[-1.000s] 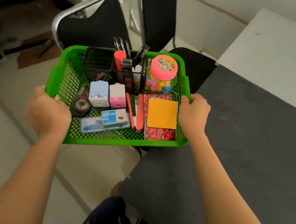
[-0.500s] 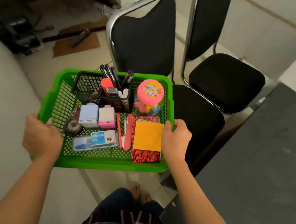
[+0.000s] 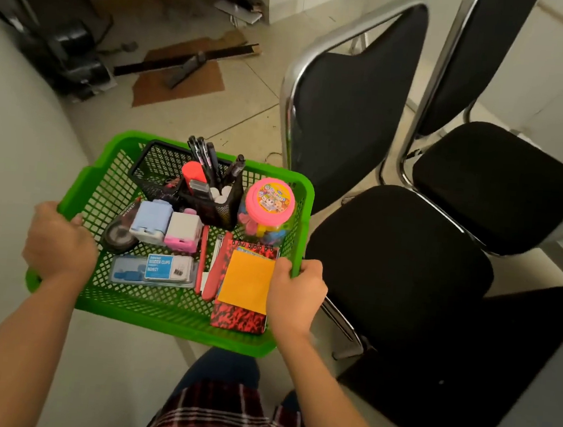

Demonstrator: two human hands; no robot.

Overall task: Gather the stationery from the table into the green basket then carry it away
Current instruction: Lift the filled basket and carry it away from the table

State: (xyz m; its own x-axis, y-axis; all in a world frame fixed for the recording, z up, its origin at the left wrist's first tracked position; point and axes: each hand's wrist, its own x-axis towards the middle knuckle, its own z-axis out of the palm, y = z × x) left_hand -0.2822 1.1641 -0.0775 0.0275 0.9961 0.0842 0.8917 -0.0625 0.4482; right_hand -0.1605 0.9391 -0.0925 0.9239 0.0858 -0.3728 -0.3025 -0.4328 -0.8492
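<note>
Over tiles [image 3: 248,113], left hand [image 3: 59,243], right hand [image 3: 296,292] grip basket [image 3: 166,319]; box [image 3: 164,269] reads "BINDER CLIPS".

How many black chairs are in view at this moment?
2. The nearer chair stands just right of the green basket, its seat beside the right hand. The farther chair is behind it, further right. Others may lie outside the frame.

Full green basket [image 3: 174,309] between both hands, off the table.
</note>
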